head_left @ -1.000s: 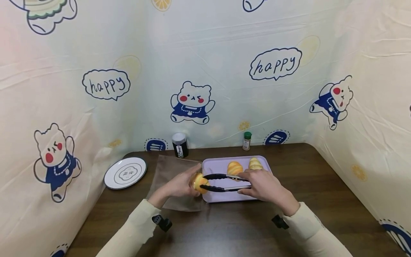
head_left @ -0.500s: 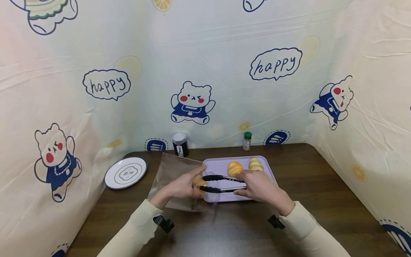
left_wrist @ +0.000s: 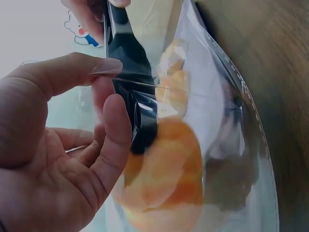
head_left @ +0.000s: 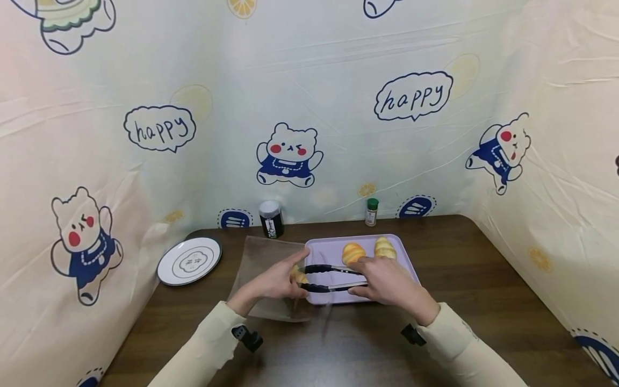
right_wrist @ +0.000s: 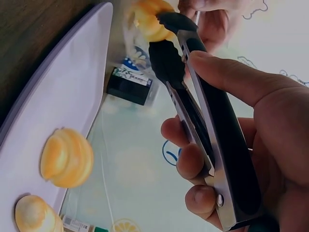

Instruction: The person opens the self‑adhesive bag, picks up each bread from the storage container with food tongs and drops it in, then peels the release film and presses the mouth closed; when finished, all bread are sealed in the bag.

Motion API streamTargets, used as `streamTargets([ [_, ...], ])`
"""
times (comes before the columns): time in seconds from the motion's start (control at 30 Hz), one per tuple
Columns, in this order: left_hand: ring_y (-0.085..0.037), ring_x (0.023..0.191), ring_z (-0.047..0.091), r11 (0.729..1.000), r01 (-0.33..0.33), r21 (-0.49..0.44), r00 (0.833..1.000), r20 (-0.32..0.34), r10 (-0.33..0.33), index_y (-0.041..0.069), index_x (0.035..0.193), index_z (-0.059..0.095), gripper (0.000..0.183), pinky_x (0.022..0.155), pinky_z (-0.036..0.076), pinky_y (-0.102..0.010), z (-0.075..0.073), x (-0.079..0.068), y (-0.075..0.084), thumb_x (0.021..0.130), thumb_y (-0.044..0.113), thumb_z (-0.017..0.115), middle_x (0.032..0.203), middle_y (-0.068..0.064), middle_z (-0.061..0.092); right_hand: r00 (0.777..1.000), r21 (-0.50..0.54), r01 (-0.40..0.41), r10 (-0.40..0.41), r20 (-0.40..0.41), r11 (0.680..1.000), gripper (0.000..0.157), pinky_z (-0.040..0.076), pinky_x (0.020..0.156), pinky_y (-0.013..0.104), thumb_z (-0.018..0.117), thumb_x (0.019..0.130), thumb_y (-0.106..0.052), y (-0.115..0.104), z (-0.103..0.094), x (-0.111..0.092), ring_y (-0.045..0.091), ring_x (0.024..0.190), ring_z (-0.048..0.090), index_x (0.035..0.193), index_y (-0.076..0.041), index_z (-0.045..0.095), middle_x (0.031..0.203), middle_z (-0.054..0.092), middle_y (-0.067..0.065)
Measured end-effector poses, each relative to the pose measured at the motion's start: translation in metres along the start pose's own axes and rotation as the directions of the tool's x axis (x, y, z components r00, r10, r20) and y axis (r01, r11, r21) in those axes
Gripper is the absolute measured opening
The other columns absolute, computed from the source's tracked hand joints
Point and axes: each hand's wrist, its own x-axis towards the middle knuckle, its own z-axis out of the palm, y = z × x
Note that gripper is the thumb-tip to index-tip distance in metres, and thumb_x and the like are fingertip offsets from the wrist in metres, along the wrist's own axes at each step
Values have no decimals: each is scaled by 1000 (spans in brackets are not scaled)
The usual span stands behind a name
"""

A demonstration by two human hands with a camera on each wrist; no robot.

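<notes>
My left hand (head_left: 275,280) pinches the mouth edge of a clear plastic bag (head_left: 263,257) between thumb and finger. A striped orange-yellow bread roll (left_wrist: 166,181) shows through the film in the left wrist view. My right hand (head_left: 389,280) grips black-and-silver tongs (right_wrist: 224,145), whose black tips reach in at the bag's mouth against the roll. In the right wrist view the tips stand apart, and whether they still squeeze the roll I cannot tell. Two more rolls, one orange (head_left: 353,253) and one paler (head_left: 384,247), lie on a lilac tray (head_left: 333,244) beneath the tongs.
A white plate (head_left: 174,274) with a dark rim lies to the left. A dark jar with a pale lid (head_left: 271,219) stands behind the bag. A small green-capped shaker (head_left: 371,212) stands behind the tray. A printed curtain (head_left: 338,172) borders the brown table (head_left: 367,344).
The right hand has moved left with the tongs, carrying the roll from the bag's mouth deeper behind the left hand's fingers. The left hand has shifted only slightly.
</notes>
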Motion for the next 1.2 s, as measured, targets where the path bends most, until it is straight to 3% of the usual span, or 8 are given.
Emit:
streamTargets([
  [0.13,-7,61,51,999,-34,4,999,14,34,14,160,21,103,64,48,-26,1,1,3,78,23,81,165,-11,26,1000,0,-19,19,16,1000,51,58,72,39,78,81,-49,-2,3,3,20,83,69,117,-14,71,104,74,4],
  [0.37,-8,54,56,995,-41,-93,997,60,47,16,161,17,103,51,49,-26,4,2,5,80,18,80,156,-16,34,999,20,-33,33,10,999,50,58,71,38,79,80,-50,-7,6,6,17,81,68,115,-16,71,102,74,2],
  [0.57,-8,53,55,996,-45,-83,996,69,51,14,161,18,101,52,50,-27,4,1,7,81,21,79,160,-15,31,998,26,-64,63,13,998,51,57,71,39,80,80,-50,-10,8,7,17,81,68,116,-16,72,102,74,2],
  [0.8,-13,72,57,998,-17,-57,999,32,19,14,160,21,99,68,51,-28,-1,0,3,79,21,78,162,-15,29,997,-38,-68,69,41,997,52,56,65,40,81,77,-51,-14,10,8,20,76,67,115,-17,71,103,73,2],
  [1.2,-13,74,58,997,8,-79,1000,2,-8,17,160,23,99,63,53,-27,-2,-2,2,79,20,80,162,-14,30,998,-133,-34,41,50,991,50,51,54,37,83,73,-54,-17,12,9,19,67,62,105,-17,70,93,69,0],
])
